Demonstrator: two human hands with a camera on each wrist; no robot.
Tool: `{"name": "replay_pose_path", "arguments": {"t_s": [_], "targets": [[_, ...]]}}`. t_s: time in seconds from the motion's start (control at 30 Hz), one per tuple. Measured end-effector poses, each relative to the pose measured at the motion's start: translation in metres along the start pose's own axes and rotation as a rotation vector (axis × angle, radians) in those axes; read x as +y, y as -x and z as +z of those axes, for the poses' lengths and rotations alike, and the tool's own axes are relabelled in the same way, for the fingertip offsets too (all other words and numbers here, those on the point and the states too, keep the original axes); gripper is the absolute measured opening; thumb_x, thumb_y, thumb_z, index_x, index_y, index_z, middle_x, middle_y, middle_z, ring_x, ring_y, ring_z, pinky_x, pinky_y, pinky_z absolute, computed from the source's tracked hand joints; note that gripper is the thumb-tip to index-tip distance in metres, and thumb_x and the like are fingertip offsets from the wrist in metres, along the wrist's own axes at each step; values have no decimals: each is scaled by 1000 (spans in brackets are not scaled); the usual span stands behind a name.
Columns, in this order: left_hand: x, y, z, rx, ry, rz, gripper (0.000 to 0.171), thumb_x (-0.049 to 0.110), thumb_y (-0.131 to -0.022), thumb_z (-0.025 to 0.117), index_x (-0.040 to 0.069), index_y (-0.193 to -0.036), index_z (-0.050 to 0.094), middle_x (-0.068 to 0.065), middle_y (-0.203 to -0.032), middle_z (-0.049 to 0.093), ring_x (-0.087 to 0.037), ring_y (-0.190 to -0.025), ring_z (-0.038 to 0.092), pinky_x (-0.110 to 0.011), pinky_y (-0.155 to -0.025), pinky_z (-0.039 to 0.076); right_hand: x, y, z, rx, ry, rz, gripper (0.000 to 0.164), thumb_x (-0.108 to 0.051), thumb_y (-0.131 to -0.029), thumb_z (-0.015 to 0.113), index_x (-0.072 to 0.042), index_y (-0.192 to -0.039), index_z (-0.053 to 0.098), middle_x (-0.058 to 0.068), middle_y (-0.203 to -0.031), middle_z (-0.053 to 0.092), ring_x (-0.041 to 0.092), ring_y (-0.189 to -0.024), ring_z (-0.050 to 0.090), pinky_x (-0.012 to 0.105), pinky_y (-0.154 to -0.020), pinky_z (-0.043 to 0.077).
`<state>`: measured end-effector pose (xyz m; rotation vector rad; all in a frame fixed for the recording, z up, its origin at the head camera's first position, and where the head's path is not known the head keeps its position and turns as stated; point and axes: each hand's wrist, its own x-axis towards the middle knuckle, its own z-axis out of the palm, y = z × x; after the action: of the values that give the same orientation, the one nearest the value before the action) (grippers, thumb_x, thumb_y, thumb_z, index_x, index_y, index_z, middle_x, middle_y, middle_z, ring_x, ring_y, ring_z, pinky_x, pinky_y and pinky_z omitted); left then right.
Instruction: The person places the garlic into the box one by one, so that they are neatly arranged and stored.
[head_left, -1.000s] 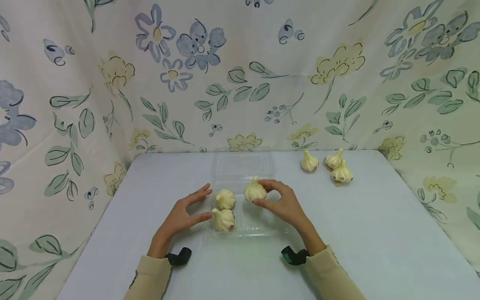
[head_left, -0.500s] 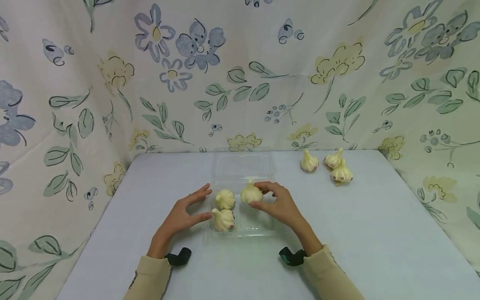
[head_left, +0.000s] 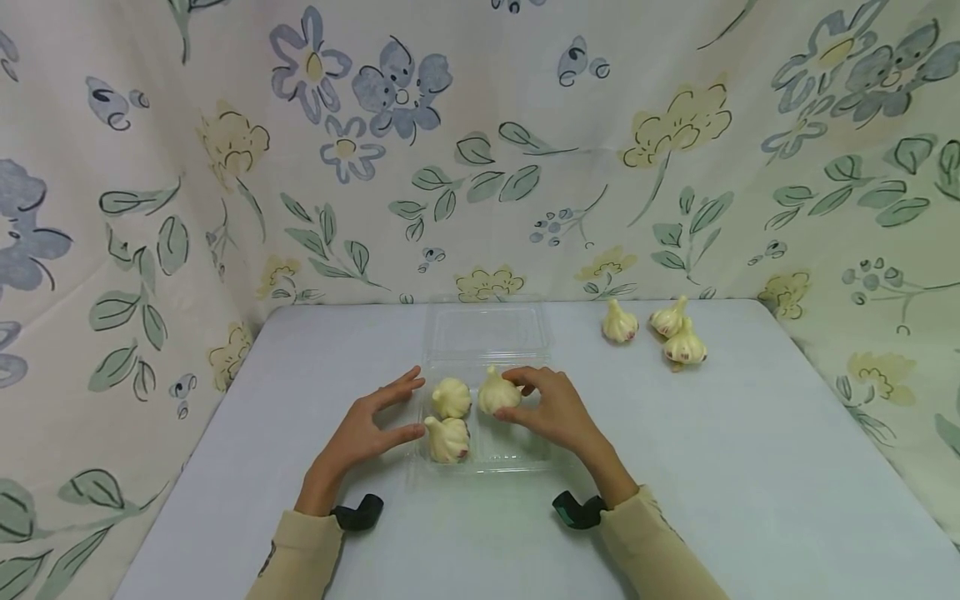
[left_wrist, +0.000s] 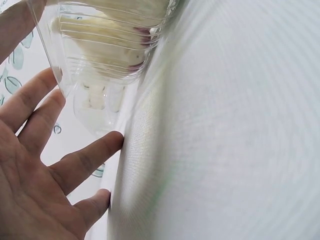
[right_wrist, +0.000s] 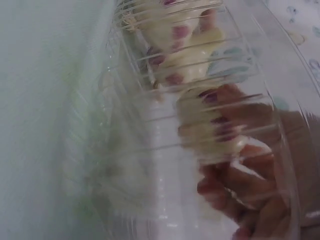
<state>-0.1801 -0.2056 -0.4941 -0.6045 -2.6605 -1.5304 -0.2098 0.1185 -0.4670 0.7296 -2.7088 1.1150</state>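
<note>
My right hand [head_left: 553, 408] pinches a pale garlic bulb [head_left: 497, 393], stem up, between thumb and fingers, low within the clear plastic container [head_left: 517, 463]. Through the container's ribbed wall, the right wrist view shows this bulb [right_wrist: 200, 120] with the fingers behind it. Two more bulbs lie in the container's left half: a rear garlic bulb [head_left: 451, 398] and a front garlic bulb [head_left: 447, 442]. At the left rim my left hand [head_left: 371, 429] stays with fingers spread. In the left wrist view, the left hand's fingertips [left_wrist: 57, 75] meet the container wall [left_wrist: 70, 65].
The container's hinged lid [head_left: 487, 331] lies folded back toward the rear table edge. At the back right of the white table [head_left: 750, 467] sit a lone garlic bulb [head_left: 619, 322] and a touching pair of garlic bulbs [head_left: 684, 343]. A floral curtain [head_left: 480, 150] hangs behind.
My right hand has carried its garlic bulb left and lower, closer to the two bulbs in the container. The left hand has kept its place.
</note>
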Motion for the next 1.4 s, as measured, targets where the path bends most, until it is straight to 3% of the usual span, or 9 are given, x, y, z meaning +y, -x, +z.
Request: {"name": "replay_pose_path", "arguments": {"t_s": [0.3, 0.57, 0.9, 1.4], "targets": [[-1, 1, 0, -1, 6, 2, 70, 32, -85, 84, 16, -147, 56, 11, -163, 40, -32, -144, 48, -66, -120, 28, -4, -5, 7, -28, 126, 30, 54, -41, -75, 90, -19, -121, 73, -2, -110, 78, 24, -93, 65, 34, -81, 39], [0, 1, 1, 0, 5, 2, 70, 32, -85, 84, 16, -147, 56, 10, -163, 40, -33, -145, 48, -67, -119, 28, -10, -5, 10, -4, 219, 43, 54, -44, -73, 90, -19, -119, 75, -2, -112, 78, 24, -91, 64, 34, -76, 40], [-1, 1, 1, 0, 0, 8, 70, 32, -85, 84, 16, -147, 56, 11, -163, 40, -32, -144, 49, -66, -120, 28, -12, -4, 10, -1, 243, 26, 55, -42, -73, 90, -18, -120, 76, -1, -102, 79, 23, -90, 62, 33, -75, 38], [0, 0, 1, 0, -9, 5, 70, 32, -85, 84, 16, -148, 56, 10, -163, 40, -32, -143, 49, -65, -120, 28, -11, -3, 10, 24, 256, 20, 56, -42, -74, 90, -17, -122, 75, 0, -107, 79, 25, -91, 63, 32, -74, 37]]}}
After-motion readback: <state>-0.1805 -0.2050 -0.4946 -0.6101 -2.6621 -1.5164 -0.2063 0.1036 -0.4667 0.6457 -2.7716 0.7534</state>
